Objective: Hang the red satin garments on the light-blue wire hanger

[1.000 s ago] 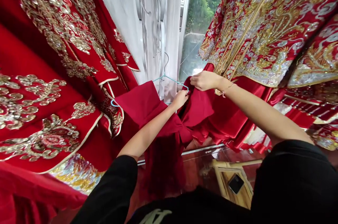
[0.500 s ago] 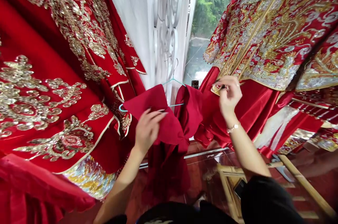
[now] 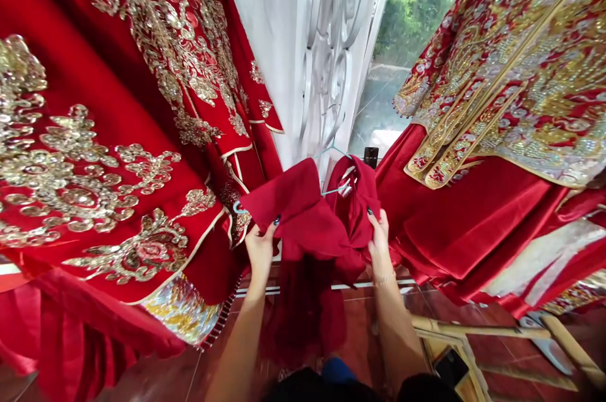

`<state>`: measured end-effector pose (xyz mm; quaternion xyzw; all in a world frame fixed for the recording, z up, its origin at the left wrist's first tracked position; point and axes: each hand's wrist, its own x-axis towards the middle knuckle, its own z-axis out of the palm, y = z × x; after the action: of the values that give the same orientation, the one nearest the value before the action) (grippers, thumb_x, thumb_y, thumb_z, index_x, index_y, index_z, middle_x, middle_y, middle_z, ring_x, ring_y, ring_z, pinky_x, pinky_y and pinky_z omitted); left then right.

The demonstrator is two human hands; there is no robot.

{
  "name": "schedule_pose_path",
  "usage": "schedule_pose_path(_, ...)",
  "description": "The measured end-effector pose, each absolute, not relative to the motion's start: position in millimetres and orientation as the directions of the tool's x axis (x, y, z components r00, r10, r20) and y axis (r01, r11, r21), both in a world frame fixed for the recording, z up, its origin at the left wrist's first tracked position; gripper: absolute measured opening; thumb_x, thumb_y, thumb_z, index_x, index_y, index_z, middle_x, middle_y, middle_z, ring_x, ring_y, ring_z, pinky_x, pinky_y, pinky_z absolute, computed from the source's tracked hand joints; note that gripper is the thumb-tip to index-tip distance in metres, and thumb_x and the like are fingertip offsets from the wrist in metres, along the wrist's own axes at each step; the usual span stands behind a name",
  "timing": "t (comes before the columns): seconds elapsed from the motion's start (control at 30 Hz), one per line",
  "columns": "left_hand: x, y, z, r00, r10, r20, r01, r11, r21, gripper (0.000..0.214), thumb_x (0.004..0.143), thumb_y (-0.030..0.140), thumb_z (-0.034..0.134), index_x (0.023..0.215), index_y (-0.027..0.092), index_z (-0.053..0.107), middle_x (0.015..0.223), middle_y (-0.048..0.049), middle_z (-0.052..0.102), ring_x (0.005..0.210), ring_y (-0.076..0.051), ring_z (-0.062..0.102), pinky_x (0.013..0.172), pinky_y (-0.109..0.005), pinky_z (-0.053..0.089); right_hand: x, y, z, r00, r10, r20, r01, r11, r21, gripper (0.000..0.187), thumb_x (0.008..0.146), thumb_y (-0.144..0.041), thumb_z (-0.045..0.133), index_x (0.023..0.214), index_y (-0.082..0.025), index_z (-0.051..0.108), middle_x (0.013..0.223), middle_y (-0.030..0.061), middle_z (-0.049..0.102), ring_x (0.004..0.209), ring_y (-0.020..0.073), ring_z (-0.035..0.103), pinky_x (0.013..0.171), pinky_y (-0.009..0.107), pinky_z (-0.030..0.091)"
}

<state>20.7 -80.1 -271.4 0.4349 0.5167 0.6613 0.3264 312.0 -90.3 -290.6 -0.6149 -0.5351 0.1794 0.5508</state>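
Note:
A dark red dress-like garment [image 3: 298, 212] hangs in front of me on a thin light blue hanger [image 3: 335, 190], whose curled end pokes out at the left shoulder. My left hand [image 3: 259, 250] is closed on the garment's left lower edge, thumb on top and fingers hidden underneath. On the opposite side, my right hand [image 3: 380, 238] pinches the cloth near the right shoulder, also thumb on top. Inside the right opening shows a small pale label or ornament. Darker, sheer cloth drops from the garment toward the floor.
Red gowns with gold embroidery [image 3: 89, 194] hang close on the left. Another embroidered red jacket [image 3: 511, 86] hangs at right. Behind stands a white scrolled metal frame [image 3: 307, 74]. A small black timer [image 3: 371, 156] sits beyond the garment; a bamboo stool [image 3: 440, 326] holds a phone [image 3: 451, 367].
Both hands have come down onto the garment and grip its sides; before, the right hand was raised clear of it. The view has shifted, so things sit farther right.

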Motion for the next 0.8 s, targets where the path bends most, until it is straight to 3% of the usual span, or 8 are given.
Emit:
schedule_pose_path(0.1,2.7,-69.5,-277.0,-0.463,0.849,0.254,0.071,-0.25,0.966,0.029,0.076,0.048,0.064,0.077,0.02,0.059,0.075,-0.0025,0.068,0.078,-0.021,0.066,0.078,-0.035,0.058,334.1,-132.3,-315.7,0.41,0.827,0.386,0.348,0.249,-0.904,0.046,0.092,-0.052,0.03,0.13,-0.033,0.047,0.105,0.0141,0.07,0.092,0.0329,0.071,0.081,0.055,0.057)
schedule_pose_path(0.23,1.8,-84.5,-270.0,-0.638,0.631,0.441,0.155,-0.456,0.876,0.031,0.091,0.042,0.054,0.115,0.022,0.056,0.117,-0.0097,0.065,0.105,-0.022,0.067,0.093,-0.039,0.057,366.1,-155.5,-309.7,0.509,0.75,0.423,0.227,0.357,-0.906,0.036,0.093,-0.052,0.028,0.098,-0.035,0.059,0.074,0.0059,0.062,0.071,0.0312,0.068,0.07,0.055,0.056)
schedule_pose_path(0.3,6.1,-99.4,-249.8,-0.653,0.395,0.646,0.38,-0.567,0.731,0.035,0.095,0.037,0.053,0.128,0.026,0.051,0.132,-0.0109,0.055,0.122,-0.024,0.059,0.107,-0.044,0.05,376.4,-140.4,-278.7,0.637,0.617,0.462,0.256,0.396,-0.882,0.027,0.091,-0.047,0.038,0.097,-0.032,0.06,0.083,0.0059,0.065,0.076,0.0292,0.068,0.076,0.054,0.056)
schedule_pose_path(0.37,11.4,-109.1,-219.4,-0.494,0.302,0.815,0.616,-0.54,0.573,0.036,0.097,0.034,0.051,0.132,0.028,0.052,0.136,-0.0113,0.051,0.132,-0.027,0.051,0.115,-0.049,0.041,381.3,-111.2,-236.9,0.659,0.498,0.564,0.407,0.394,-0.824,0.029,0.089,-0.046,0.044,0.104,-0.028,0.062,0.103,0.0092,0.069,0.093,0.0295,0.069,0.09,0.054,0.054)
schedule_pose_path(0.47,21.9,-104.9,-171.6,-0.152,0.562,0.813,0.846,-0.351,0.401,0.045,0.097,0.037,0.05,0.14,0.025,0.053,0.142,-0.0156,0.052,0.139,-0.035,0.043,0.117,-0.059,0.035,378.1,-60.5,-183.0,0.262,0.697,0.668,0.627,0.403,-0.667,0.036,0.089,-0.045,0.046,0.11,-0.025,0.067,0.114,0.0108,0.071,0.113,0.0294,0.063,0.102,0.048,0.048)
schedule_pose_path(0.57,27.7,-82.8,-142.3,-0.071,0.78,0.622,0.95,-0.136,0.28,0.052,0.099,0.04,0.046,0.147,0.021,0.047,0.147,-0.0209,0.051,0.14,-0.041,0.041,0.106,-0.069,0.038,369.4,-33.1,-161.8,-0.076,0.867,0.493,0.67,0.411,-0.619,0.037,0.089,-0.048,0.048,0.097,-0.022,0.072,0.091,0.0068,0.074,0.091,0.0264,0.067,0.084,0.038,0.052)
schedule_pose_path(0.67,18.8,-54.9,-132.9,-0.061,0.857,0.512,0.972,-0.065,0.224,0.039,0.099,0.039,0.048,0.127,0.016,0.062,0.124,-0.0209,0.067,0.121,-0.041,0.055,0.099,-0.067,0.042,366.9,-42.2,-161.5,-0.023,0.867,0.499,0.735,0.353,-0.58,0.044,0.09,-0.055,0.048,0.071,-0.02,0.068,0.06,0.0017,0.062,0.058,0.0188,0.056,0.061,0.029,0.044)
schedule_pose_path(0.8,0.3,-23.2,-134.1,0.052,0.879,0.473,0.917,-0.229,0.326,0.025,0.095,0.039,0.056,0.089,0.018,0.069,0.083,-0.0096,0.072,0.089,-0.028,0.062,0.092,-0.045,0.049,369.1,-77.7,-152.2,0.034,0.749,0.661,0.849,0.328,-0.415,0.058,0.088,-0.066,0.051,0.052,-0.02,0.053,0.046,-0.0007,0.046,0.046,0.0122,0.038,0.053,0.027,0.03)
